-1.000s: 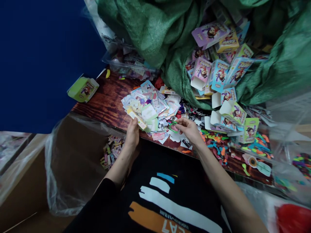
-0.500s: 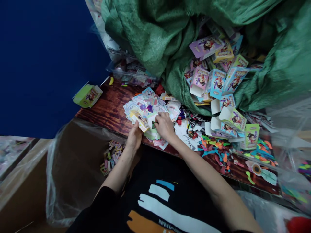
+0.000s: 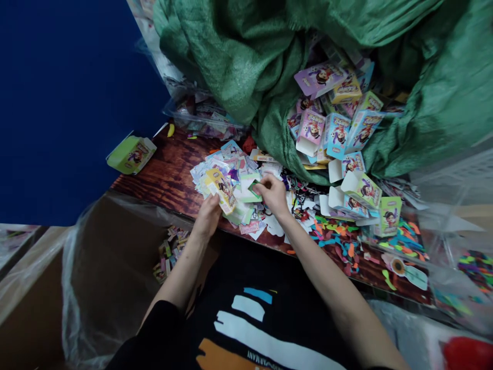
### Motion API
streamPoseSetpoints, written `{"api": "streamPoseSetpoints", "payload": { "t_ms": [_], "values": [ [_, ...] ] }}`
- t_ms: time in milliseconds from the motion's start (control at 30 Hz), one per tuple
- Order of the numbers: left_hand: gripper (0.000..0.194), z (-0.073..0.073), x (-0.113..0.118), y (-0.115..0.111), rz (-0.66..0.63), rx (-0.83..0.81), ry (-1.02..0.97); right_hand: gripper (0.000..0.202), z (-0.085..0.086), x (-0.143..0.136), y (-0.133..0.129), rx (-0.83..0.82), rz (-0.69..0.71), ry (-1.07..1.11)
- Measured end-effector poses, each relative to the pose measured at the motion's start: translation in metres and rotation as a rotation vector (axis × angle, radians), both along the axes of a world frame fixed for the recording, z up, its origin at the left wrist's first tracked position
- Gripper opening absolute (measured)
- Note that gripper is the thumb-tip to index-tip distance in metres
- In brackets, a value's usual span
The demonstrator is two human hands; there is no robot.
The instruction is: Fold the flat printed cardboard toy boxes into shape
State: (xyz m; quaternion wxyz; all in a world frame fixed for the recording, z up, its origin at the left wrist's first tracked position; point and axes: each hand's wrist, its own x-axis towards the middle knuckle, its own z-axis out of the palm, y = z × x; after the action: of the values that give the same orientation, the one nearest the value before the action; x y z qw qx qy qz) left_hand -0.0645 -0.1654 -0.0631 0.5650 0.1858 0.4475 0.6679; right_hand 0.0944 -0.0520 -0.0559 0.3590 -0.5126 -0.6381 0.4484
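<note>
My left hand (image 3: pixel 208 213) grips a small yellow printed box (image 3: pixel 221 190) by its lower end, over the near edge of the table. To its right, my right hand (image 3: pixel 272 194) pinches a small dark green piece (image 3: pixel 254 188); what kind of thing it is I cannot make out. Beneath both hands spreads a heap of printed paper cards (image 3: pixel 243 174) in pale colours. White paper cut-outs (image 3: pixel 274 226) lie just below my right hand.
A green woven sack (image 3: pixel 231 67) spills printed boxes (image 3: pixel 339 131) at the back right. Colourful small plastic pieces (image 3: pixel 339 241) cover the right side of the table. A green box (image 3: pixel 133 154) lies far left, beside a blue panel (image 3: pixel 73 113). A plastic-lined carton (image 3: pixel 111 267) stands below.
My right hand has drawn a little to the right with the green piece, apart from the yellow box. The yellow box now shows more of its front. The whole view has shifted slightly.
</note>
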Motion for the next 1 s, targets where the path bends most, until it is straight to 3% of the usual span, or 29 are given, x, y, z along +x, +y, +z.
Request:
{"api": "streamPoseSetpoints", "payload": {
  "t_ms": [167, 300, 400, 533, 633, 733, 800, 900, 1000],
  "values": [
    [0.056, 0.009, 0.026, 0.002, -0.170, 0.021, -0.029, 0.024, 0.006, 0.019, -0.012, -0.214, -0.151, 0.331],
    [0.053, 0.013, 0.043, 0.008, -0.276, 0.050, 0.046, 0.022, 0.011, 0.038, -0.026, -0.085, -0.118, 0.262],
    [0.052, 0.017, 0.047, 0.010, -0.447, 0.055, 0.119, 0.019, 0.019, 0.058, -0.028, 0.010, -0.017, 0.203],
    [0.054, 0.023, 0.050, 0.008, -0.608, 0.086, 0.202, 0.027, 0.023, 0.084, -0.024, -0.210, 0.201, 0.203],
    [0.060, 0.024, 0.054, 0.006, -0.581, 0.087, 0.442, 0.032, 0.023, 0.103, -0.023, -0.286, 0.157, 0.177],
    [0.065, 0.021, 0.058, 0.007, -0.435, 0.065, 0.862, 0.026, 0.031, 0.118, -0.026, -0.212, -0.108, 0.251],
    [0.063, 0.016, 0.061, 0.009, -0.380, 0.074, 1.059, 0.024, 0.038, 0.122, -0.031, -0.129, -0.211, 0.327],
    [0.062, 0.011, 0.067, 0.012, -0.360, 0.101, 1.149, 0.021, 0.043, 0.120, -0.041, -0.059, -0.157, 0.294],
    [0.059, 0.009, 0.072, 0.012, -0.347, 0.123, 1.220, 0.022, 0.039, 0.118, -0.047, -0.008, -0.064, 0.093]
  ]
}}
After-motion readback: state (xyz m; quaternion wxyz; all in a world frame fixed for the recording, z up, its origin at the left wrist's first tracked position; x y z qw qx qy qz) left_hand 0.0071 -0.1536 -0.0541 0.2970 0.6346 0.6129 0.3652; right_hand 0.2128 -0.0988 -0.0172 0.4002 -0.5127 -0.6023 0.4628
